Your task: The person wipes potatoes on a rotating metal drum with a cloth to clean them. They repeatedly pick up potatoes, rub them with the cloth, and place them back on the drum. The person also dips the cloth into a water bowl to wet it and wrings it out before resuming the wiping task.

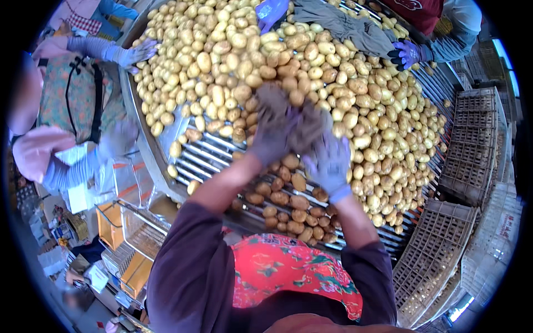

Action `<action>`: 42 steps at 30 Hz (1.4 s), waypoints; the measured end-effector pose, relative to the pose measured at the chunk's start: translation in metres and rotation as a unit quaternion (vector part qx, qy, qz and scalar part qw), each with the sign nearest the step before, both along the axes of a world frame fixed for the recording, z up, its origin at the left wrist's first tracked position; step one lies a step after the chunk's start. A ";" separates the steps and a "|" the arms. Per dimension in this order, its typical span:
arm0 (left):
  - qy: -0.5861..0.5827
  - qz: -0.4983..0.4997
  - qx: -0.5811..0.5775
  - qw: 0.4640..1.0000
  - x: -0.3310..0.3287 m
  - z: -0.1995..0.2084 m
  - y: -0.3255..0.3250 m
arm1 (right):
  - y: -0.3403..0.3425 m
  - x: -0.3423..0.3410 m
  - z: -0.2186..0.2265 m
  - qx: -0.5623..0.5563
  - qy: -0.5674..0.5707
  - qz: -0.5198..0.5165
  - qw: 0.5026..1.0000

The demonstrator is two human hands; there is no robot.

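My left hand (271, 141), in a dull purple glove and smeared by motion, is closed on a crumpled brown cloth (306, 132) over the potato heap. Its fingers are partly hidden by the cloth. Just right of it, my right hand (332, 165), in a lavender glove, lies with fingers spread at the cloth's edge, over the potatoes. Many yellow potatoes (383, 139) are heaped beyond and beside both hands. Nearer my body, browner potatoes (300, 216) lie on the metal bars (202, 155) of the sorting table.
Across the table, a co-worker's purple-gloved hand (409, 54) touches a grey cloth (347, 28); another purple glove (270, 12) rests on the pile. At left, a co-worker's gloved hand (141, 54) reaches over the table rim (145, 147). Plastic crates (436, 252) line the right side.
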State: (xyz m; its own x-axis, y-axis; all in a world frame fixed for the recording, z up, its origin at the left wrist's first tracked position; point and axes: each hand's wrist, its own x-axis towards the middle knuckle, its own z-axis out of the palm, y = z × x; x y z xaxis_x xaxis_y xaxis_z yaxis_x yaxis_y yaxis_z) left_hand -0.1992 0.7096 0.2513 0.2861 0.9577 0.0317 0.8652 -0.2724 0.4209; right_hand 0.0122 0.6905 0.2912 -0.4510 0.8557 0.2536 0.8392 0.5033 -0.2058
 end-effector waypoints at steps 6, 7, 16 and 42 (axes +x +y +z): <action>-0.054 0.070 -0.052 0.995 0.011 -0.004 -0.003 | 0.033 0.005 0.028 -0.234 0.221 -0.030 0.946; -0.023 0.042 -0.026 0.999 0.015 0.001 -0.044 | 0.014 0.019 0.025 -0.241 0.329 -0.022 0.913; 0.045 -0.043 -0.040 0.997 -0.001 0.015 -0.152 | -0.136 0.014 0.010 -0.035 0.111 0.058 0.992; -0.361 0.136 -0.232 0.893 0.016 0.056 -0.193 | 0.008 0.036 0.011 -0.099 0.109 -0.179 0.973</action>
State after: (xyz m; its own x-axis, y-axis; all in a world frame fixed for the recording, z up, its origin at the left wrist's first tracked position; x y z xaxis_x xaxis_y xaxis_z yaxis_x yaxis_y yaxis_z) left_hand -0.1827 0.5164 0.3073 0.1055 0.9466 -0.3047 0.3310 0.2555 0.9084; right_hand 0.0478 0.6982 0.3022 -0.0696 0.9897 0.1250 0.8791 0.1201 -0.4613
